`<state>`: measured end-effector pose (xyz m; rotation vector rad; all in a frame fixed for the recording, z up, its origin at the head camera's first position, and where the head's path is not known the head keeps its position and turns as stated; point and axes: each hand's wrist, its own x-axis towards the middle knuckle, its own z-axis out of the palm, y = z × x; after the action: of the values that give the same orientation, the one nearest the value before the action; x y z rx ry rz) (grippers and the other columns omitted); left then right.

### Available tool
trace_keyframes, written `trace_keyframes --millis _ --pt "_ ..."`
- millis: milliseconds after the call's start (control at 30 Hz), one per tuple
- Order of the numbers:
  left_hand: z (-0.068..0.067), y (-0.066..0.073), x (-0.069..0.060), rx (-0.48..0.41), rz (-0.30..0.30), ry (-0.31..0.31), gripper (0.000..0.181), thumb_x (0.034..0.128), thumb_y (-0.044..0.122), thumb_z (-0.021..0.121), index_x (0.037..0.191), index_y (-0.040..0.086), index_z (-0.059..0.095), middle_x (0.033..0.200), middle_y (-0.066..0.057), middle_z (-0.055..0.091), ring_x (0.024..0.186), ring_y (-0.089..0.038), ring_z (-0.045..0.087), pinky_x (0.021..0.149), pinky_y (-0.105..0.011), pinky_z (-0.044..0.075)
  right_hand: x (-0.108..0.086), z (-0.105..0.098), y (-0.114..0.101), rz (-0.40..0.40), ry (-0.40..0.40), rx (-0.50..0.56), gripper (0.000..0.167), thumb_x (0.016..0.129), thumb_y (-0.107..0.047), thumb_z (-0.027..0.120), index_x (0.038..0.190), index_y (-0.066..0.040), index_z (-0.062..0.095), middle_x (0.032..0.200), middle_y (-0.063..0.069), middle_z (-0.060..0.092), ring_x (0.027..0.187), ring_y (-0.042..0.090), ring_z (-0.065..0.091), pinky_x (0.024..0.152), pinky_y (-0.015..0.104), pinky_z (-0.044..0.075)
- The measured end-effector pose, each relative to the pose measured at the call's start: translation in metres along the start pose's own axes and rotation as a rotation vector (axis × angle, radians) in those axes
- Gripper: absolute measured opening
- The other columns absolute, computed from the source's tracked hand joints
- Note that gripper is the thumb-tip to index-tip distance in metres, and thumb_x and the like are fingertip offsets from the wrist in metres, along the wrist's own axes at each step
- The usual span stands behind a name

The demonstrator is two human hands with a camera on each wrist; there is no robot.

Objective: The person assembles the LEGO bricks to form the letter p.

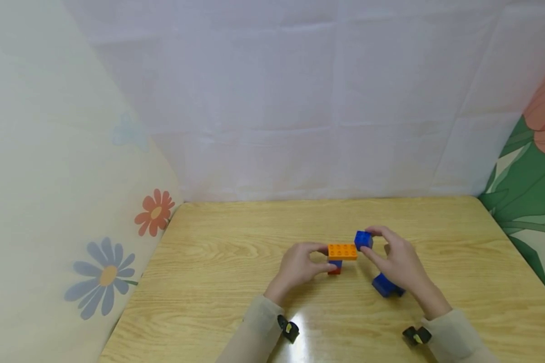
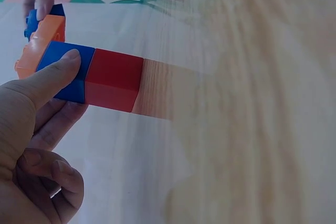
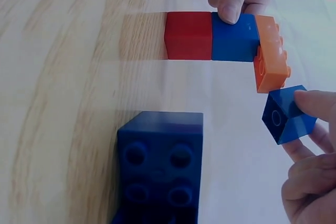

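A small stack stands on the wooden table: a red brick at the bottom, a blue brick above it, and a longer orange brick on top, overhanging to the right. My left hand pinches the stack at its blue brick, thumb on the near side. Between thumb and fingertips, my right hand holds a separate small blue brick by the orange brick's overhanging end. In the right wrist view that brick is tilted, its hollow underside partly visible. Whether it touches the orange brick, I cannot tell.
Below my right hand a larger blue brick piece lies on the table, studs facing sideways in the right wrist view. A white cloth hangs behind the table. Flower-patterned panels flank both sides.
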<state>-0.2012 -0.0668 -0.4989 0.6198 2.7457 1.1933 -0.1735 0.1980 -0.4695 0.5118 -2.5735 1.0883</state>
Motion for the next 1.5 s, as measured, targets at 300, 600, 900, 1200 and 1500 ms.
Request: trace_keyframes --millis 300,600,900,1200,1500 --pt "0.001 -0.001 -0.001 -0.006 -0.001 0.001 0.046 0.0855 0.045 0.085 0.124 0.021 0.076 0.114 0.014 0.074 0.120 -0.017 0.065 0.104 -0.045 0.049 0.002 0.002 -0.002 -0.007 0.023 0.030 0.044 0.097 -0.016 0.076 0.135 -0.002 0.058 0.129 0.018 0.066 0.118 0.042 0.063 0.083 0.058 0.058" --pt "-0.001 0.000 0.000 0.001 0.012 0.004 0.047 0.0861 0.045 0.085 0.124 0.020 0.076 0.114 0.014 0.074 0.119 -0.017 0.065 0.103 -0.045 0.050 0.006 0.003 -0.008 -0.069 0.053 0.065 0.043 0.095 -0.012 0.079 0.133 -0.004 0.060 0.126 0.015 0.068 0.089 0.021 0.065 0.060 0.033 0.054" --pt "-0.001 -0.001 0.000 0.004 0.011 0.002 0.045 0.0867 0.045 0.084 0.123 0.020 0.077 0.113 0.014 0.074 0.118 -0.017 0.065 0.103 -0.045 0.050 0.011 0.011 -0.015 -0.124 0.023 0.210 0.045 0.095 -0.007 0.076 0.138 -0.009 0.062 0.127 0.014 0.068 0.044 -0.002 0.026 0.038 0.023 0.031" --pt "0.000 -0.001 0.001 -0.001 0.013 0.002 0.042 0.0879 0.045 0.083 0.121 0.021 0.078 0.112 0.015 0.074 0.117 -0.015 0.065 0.102 -0.046 0.050 0.015 0.018 -0.025 -0.056 -0.061 0.259 0.041 0.097 -0.016 0.076 0.136 -0.011 0.062 0.129 0.013 0.067 0.044 0.003 0.031 0.040 0.025 0.034" --pt "-0.001 -0.002 0.001 0.013 0.050 0.018 0.039 0.0870 0.044 0.084 0.118 0.021 0.079 0.109 0.015 0.074 0.111 -0.010 0.066 0.096 -0.039 0.053 0.015 0.025 -0.026 -0.033 -0.121 0.250 0.042 0.098 -0.020 0.076 0.136 -0.010 0.061 0.129 0.014 0.068 0.045 0.005 0.032 0.043 0.025 0.037"
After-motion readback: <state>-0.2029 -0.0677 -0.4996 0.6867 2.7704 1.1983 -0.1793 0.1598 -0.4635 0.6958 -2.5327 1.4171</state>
